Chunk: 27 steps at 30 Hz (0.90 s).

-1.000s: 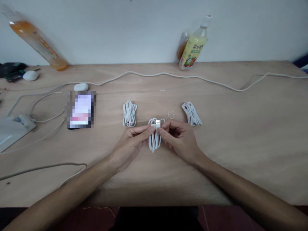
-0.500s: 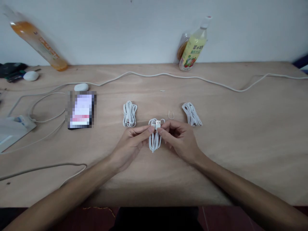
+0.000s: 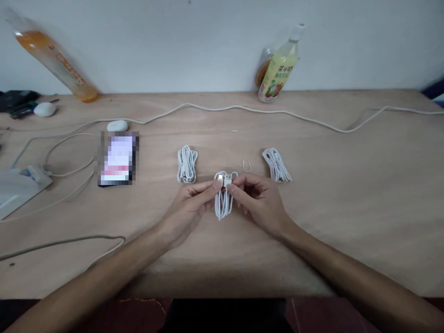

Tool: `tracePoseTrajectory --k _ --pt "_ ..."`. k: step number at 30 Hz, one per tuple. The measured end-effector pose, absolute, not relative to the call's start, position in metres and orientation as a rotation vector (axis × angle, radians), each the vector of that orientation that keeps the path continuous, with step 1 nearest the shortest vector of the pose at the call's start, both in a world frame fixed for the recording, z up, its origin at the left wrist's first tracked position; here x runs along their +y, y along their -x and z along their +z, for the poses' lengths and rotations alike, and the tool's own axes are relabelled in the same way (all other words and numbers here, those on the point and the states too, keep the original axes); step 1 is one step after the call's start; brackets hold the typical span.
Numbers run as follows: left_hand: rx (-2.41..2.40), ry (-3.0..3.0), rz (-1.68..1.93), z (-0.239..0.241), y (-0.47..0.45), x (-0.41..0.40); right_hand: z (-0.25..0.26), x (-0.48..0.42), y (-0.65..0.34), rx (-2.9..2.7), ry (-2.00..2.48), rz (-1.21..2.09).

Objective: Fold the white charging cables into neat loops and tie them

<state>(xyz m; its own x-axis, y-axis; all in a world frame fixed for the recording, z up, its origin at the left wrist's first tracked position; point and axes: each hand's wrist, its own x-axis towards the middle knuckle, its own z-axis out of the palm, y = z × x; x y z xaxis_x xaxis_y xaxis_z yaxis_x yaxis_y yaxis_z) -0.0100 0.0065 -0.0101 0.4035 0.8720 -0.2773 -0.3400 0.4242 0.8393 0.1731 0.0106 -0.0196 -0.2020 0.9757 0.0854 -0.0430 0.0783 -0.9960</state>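
Between my hands is a white USB cable (image 3: 222,206), folded into a bundle, with its two plug ends side by side at the top. My left hand (image 3: 190,203) pinches the bundle at the left plug. On the other side, my right hand (image 3: 262,199) grips the right USB plug (image 3: 228,180) with thumb and forefinger. A second coiled white cable (image 3: 187,164) lies beyond my left hand, and a third coiled cable (image 3: 276,164) beyond my right. Near my right fingers rests a small bent white tie (image 3: 246,166).
A phone (image 3: 120,159) and a white earbud case (image 3: 117,126) lie to the left. One long white cord (image 3: 239,107) crosses the back of the table (image 3: 347,199). Against the wall stand an orange drink bottle (image 3: 57,64) and a yellow drink bottle (image 3: 279,69).
The left plug has turned slightly, so its metal end now catches the light. Both hands stay in nearly the same place on the cable.
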Motion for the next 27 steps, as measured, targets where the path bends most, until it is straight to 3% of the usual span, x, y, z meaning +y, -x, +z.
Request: tracePoseTrajectory --k 27 --pt "0.806 -0.788 0.879 -0.0105 0.0100 0.0063 -0.0214 0.0105 -0.1728 -1.356 1.031 1.320"
